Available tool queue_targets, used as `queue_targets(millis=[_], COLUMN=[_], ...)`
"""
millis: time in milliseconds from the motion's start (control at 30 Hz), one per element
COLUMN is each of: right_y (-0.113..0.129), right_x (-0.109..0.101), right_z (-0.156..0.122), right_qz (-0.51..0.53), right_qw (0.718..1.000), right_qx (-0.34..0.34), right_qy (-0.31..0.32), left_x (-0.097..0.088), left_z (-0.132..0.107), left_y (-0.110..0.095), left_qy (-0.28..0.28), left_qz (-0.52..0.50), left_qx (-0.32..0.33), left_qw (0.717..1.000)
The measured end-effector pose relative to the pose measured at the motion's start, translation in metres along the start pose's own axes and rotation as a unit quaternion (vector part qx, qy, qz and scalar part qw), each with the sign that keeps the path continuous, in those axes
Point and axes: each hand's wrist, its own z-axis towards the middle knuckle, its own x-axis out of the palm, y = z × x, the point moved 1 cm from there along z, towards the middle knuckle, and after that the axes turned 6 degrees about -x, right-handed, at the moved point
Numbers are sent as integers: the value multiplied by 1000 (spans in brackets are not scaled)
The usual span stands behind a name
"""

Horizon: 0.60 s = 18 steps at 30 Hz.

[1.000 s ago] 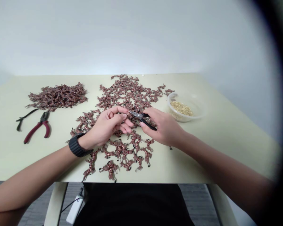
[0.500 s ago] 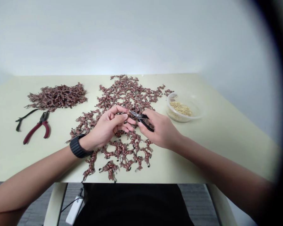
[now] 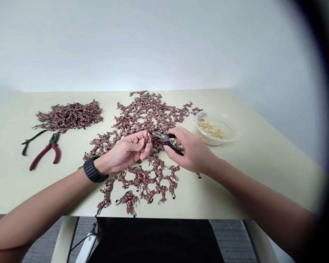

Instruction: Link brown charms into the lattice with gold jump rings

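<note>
Between the thumb and fingers of my left hand [image 3: 131, 149] is a small brown horse figurine [image 3: 146, 139], partly hidden by the fingers. My right hand [image 3: 190, 149] is wrapped round the black handles of a pair of pliers [image 3: 164, 138]. The metal jaws point left and lie close to the figurine; whether they touch it I cannot tell. Under and around both hands spreads a loose heap of similar brown figurines [image 3: 145, 113], thinning out toward the front edge.
A clear round tub [image 3: 230, 140] with small gold-coloured pieces [image 3: 211, 129] stands at the right. On the left are a denser pile of brown figurines [image 3: 71, 115], red-handled pliers [image 3: 41, 157] and a black strap or cable [image 3: 34, 138]. A white power strip [image 3: 86, 248] hangs below the table edge.
My left fingers have curled in and turned the figurine more upright. The pliers have drawn slightly to the right of it. The whole view has shifted a little.
</note>
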Motion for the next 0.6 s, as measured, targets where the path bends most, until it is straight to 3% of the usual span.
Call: queue_targets(millis=[333, 600], right_y=[1, -1], right_x=[1, 2], right_z=[0, 0], right_qz=[-28, -59], right_qw=[997, 994], right_qx=[-75, -88], right_qy=[-4, -1], left_x=[5, 11], left_z=[-4, -5], left_y=[1, 1], left_qy=[40, 51], left_qz=[-8, -20], left_qx=[-23, -46], left_qw=[999, 997])
